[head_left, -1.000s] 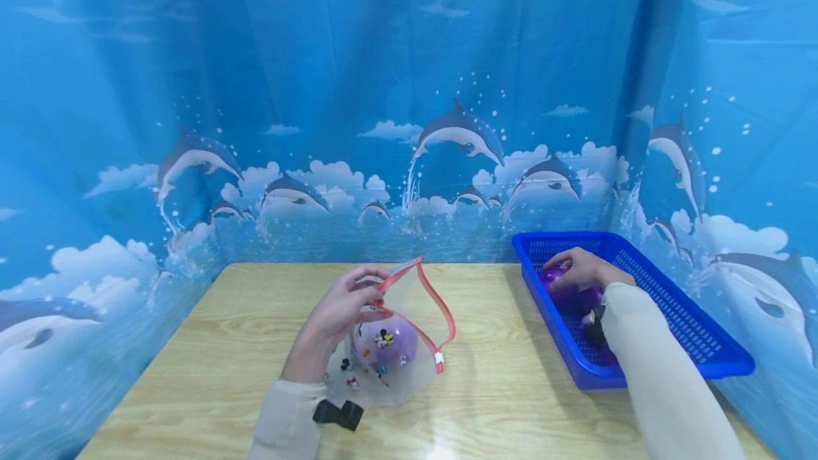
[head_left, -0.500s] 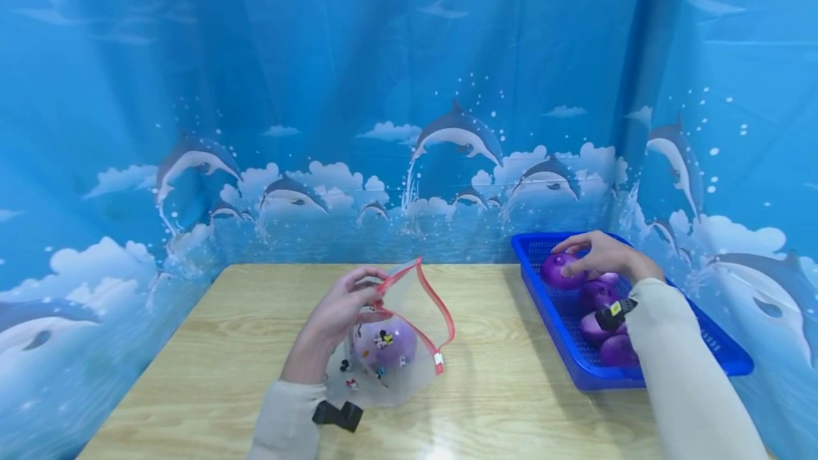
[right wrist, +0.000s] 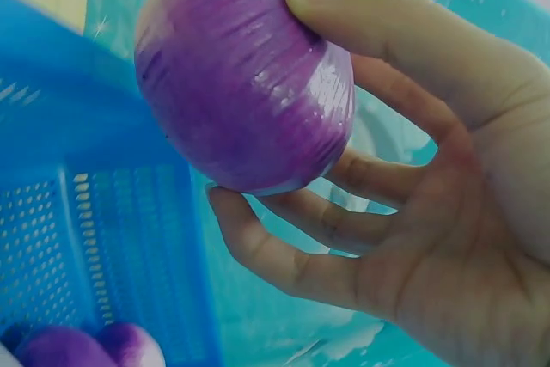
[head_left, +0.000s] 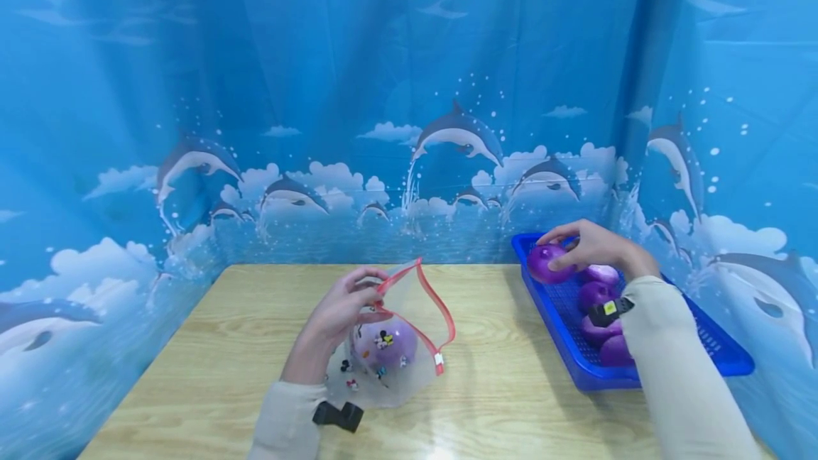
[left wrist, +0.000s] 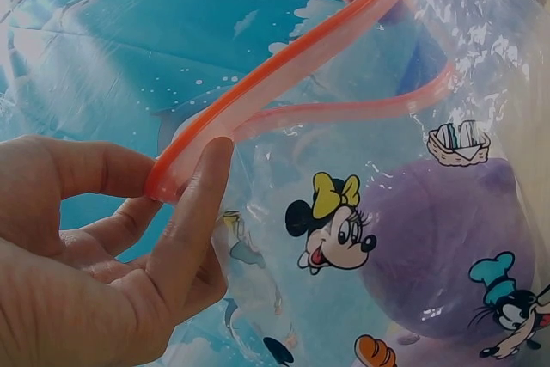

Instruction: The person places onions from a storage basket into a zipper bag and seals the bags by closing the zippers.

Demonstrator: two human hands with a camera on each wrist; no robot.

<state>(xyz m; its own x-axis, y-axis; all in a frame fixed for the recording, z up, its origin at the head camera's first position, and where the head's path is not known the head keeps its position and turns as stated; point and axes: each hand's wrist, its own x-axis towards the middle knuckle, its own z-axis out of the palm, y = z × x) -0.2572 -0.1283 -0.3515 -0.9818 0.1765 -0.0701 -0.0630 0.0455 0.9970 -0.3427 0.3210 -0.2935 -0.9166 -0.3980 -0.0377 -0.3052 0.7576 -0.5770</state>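
Observation:
My left hand (head_left: pixel 339 314) pinches the red-edged rim of a clear slider zip bag (head_left: pixel 424 392) printed with cartoon characters. Its mouth gapes toward the right, and a purple round thing, likely an onion (left wrist: pixel 443 247), shows through the plastic. At the basket's far left corner, my right hand (head_left: pixel 591 247) holds a glossy purple onion (right wrist: pixel 245 83) between thumb and fingers, raised above the basket floor. Several more purple onions (head_left: pixel 596 297) lie in the blue basket (head_left: pixel 562 346), partly hidden by my right wrist.
A light wooden table (head_left: pixel 498 410) carries the bag and the basket. Behind and beside it hangs a blue curtain (head_left: pixel 358 91) with dolphins and clouds. The basket stands at the table's right side, a stretch of tabletop away from the bag.
My right hand has lifted an onion from among the others in the basket and shifted it slightly left and up. The left hand and the bag stay in place.

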